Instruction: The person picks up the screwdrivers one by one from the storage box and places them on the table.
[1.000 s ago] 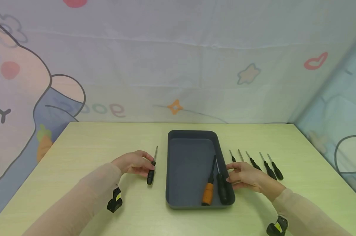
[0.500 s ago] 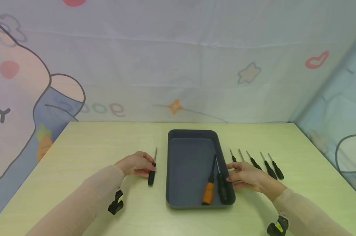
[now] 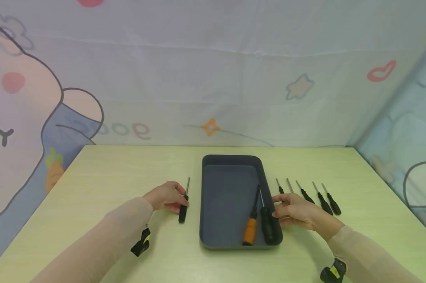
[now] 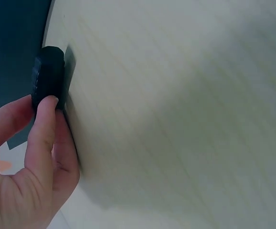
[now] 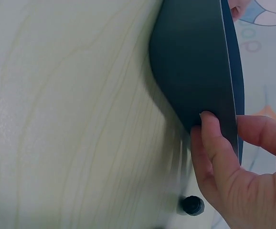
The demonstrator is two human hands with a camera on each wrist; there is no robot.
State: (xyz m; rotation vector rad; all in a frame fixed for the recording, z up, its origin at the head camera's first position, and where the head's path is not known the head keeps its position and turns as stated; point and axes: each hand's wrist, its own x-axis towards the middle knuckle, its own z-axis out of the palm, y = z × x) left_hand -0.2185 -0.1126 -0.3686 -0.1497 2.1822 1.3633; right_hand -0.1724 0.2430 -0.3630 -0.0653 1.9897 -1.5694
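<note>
In the head view, my left hand (image 3: 166, 197) pinches a small screwdriver (image 3: 183, 212) by its black handle, left of a dark grey tray (image 3: 223, 204). Its metal shaft points away from me. The left wrist view has thumb and fingers on that handle (image 4: 49, 71) close to the table; whether it touches the wood I cannot tell. My right hand (image 3: 299, 214) grips the tray's right wall (image 5: 195, 62), with digits on both sides of the rim. Inside the tray lie an orange-handled screwdriver (image 3: 249, 232) and a larger black-handled screwdriver (image 3: 267, 228), side by side along the right wall.
Several small black-handled screwdrivers (image 3: 334, 205) lie in a row right of the tray, some partly behind my right hand. The pale wooden table (image 3: 128, 165) ends at a printed cloth backdrop (image 3: 198, 78).
My left hand has shifted slightly to the right with the small screwdriver, closer to the tray. The right hand and the tray look still.
</note>
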